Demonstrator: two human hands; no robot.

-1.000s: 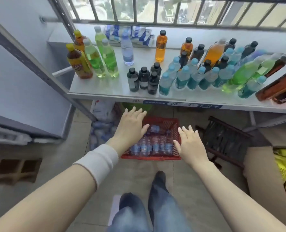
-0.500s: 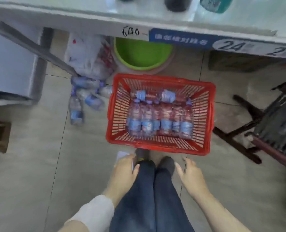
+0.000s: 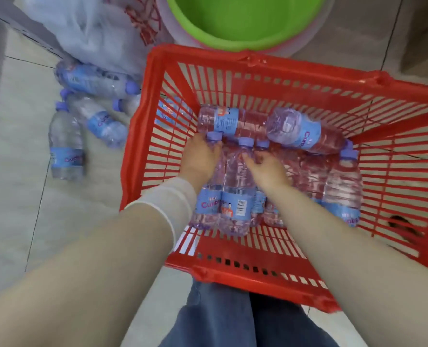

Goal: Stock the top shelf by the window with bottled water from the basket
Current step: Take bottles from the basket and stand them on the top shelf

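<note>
**Head view, from above.** Loose bottles (image 3: 66,146) of clear ribbed plastic, with lilac caps and blue labels, lie on the pale tiled floor (image 3: 12,209) below a crumpled translucent bag (image 3: 90,33). Close beside them stands the red basket (image 3: 143,121), made of rigid slatted plastic with a thick rim. A smooth, round green basin (image 3: 233,21) sits just beyond its far rim. Inside the basket, a row of bottled water (image 3: 343,186) lies side by side with caps toward the far wall. Two crosswise bottles (image 3: 300,132) rest over the cap end. The left hand (image 3: 203,156), white cuff (image 3: 168,204) at the wrist, curls its fingers round the neck of the leftmost bottle (image 3: 208,205). The right hand (image 3: 265,169) lies over the neighbouring necks with fingers bent; whether it grips one cannot be told. Bare slatted bottom shows to the right of the row.
</note>
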